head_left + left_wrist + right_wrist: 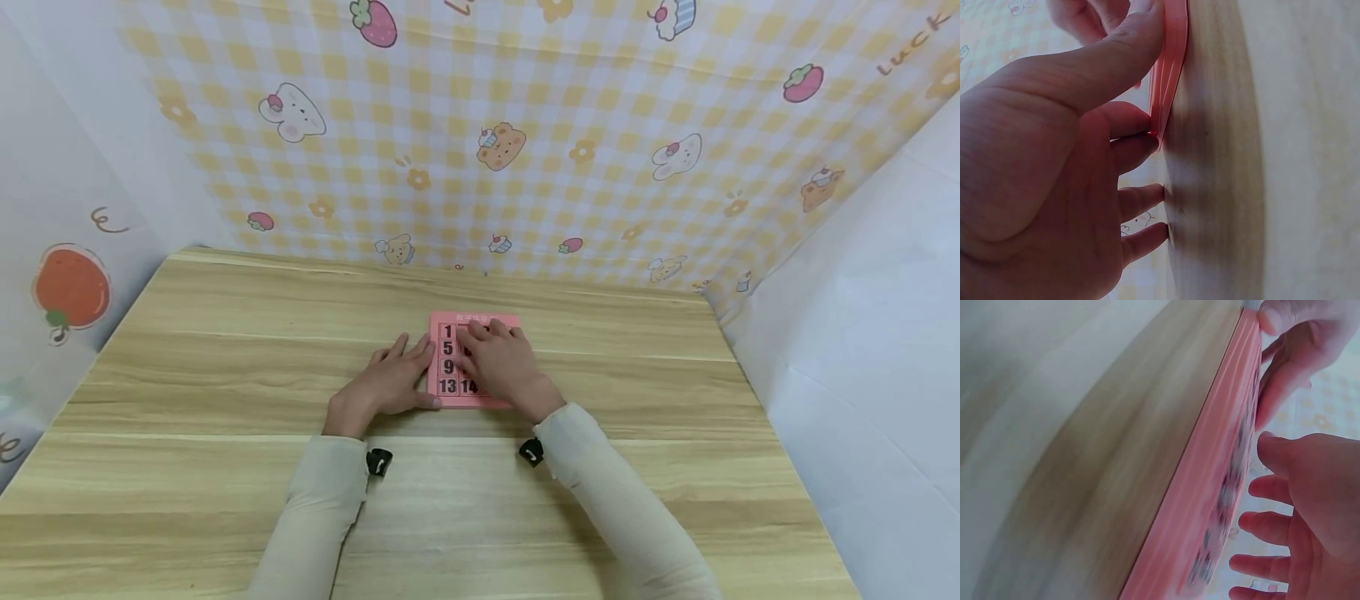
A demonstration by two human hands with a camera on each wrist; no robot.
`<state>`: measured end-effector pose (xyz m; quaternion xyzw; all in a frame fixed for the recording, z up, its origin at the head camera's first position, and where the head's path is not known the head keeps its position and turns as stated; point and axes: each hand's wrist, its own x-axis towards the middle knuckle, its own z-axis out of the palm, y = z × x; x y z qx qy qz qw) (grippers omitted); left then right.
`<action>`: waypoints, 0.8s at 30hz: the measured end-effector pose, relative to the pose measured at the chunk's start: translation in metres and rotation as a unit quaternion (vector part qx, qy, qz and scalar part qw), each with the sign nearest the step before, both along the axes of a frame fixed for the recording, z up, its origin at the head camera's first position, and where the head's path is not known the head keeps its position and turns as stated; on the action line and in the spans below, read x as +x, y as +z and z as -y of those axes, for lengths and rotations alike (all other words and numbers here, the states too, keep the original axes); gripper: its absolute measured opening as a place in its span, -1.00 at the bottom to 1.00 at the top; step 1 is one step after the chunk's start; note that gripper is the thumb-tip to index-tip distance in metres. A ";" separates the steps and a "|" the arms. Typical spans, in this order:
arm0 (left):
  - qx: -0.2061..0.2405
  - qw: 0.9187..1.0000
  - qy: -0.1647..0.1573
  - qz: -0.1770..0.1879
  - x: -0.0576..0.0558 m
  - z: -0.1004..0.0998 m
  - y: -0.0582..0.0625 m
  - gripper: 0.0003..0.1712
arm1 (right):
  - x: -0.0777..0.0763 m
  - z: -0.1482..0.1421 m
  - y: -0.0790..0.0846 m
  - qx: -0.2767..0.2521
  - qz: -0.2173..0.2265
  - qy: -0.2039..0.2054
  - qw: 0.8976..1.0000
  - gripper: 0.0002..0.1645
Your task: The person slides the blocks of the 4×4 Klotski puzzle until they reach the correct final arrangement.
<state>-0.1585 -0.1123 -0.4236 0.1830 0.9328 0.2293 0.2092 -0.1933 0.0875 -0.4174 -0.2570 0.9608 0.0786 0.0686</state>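
head view: a pink number board (447, 402) lies flat on the wooden table (225, 358), near the middle of its width and closer to the far edge than the near one. black figures 1, 5, 9 and 13 run down its left column from far to near, with 14 to the right of 13; most of the other figures are hidden by the right hand (506, 362). this hand reaches in from the near right over the board, its fingers spread, fairly straight and holding nothing; whether its tips touch the surface i cannot tell. the left hand (386, 383) is open at the board's left side, its thumb at the near left corner and its index finger against the left edge, while the left wrist view shows its outer two fingertips touching the table beside the board. in the right wrist view the board's thick side edge shows ridged lines. both arms wear pale sleeves (307, 517), and a small black device (378, 461) sits at the inner side of each wrist. beyond the table's far edge hangs a yellow-and-white checked cloth (450, 92) with bears, strawberries and flowers; a white sheet (870, 333) borders the right side.
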 end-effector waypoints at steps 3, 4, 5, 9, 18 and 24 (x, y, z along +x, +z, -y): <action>0.001 1.000 0.001 0.001 0.001 0.000 0.001 0.10 | 0.000 -0.006 -0.002 0.000 0.000 -0.007 1.000 -0.32; 0.001 1.000 0.001 0.002 0.001 0.000 0.001 0.10 | 0.000 -0.008 -0.003 -0.003 -0.001 -0.007 1.000 -0.32; 0.001 1.000 0.001 0.002 0.001 0.000 0.001 0.10 | 0.001 -0.009 -0.003 -0.004 -0.002 -0.007 1.000 -0.32; 0.001 1.000 0.003 0.003 0.002 0.001 0.001 0.10 | 0.002 -0.013 -0.006 -0.009 -0.012 -0.005 1.000 -0.33; 0.004 1.000 0.002 0.002 0.002 0.000 0.000 0.10 | 0.003 -0.024 -0.004 0.002 -0.016 -0.011 1.000 -0.34; 0.006 1.000 0.004 0.004 0.001 0.000 0.000 0.11 | 0.003 -0.029 -0.002 -0.010 0.004 -0.025 1.000 -0.33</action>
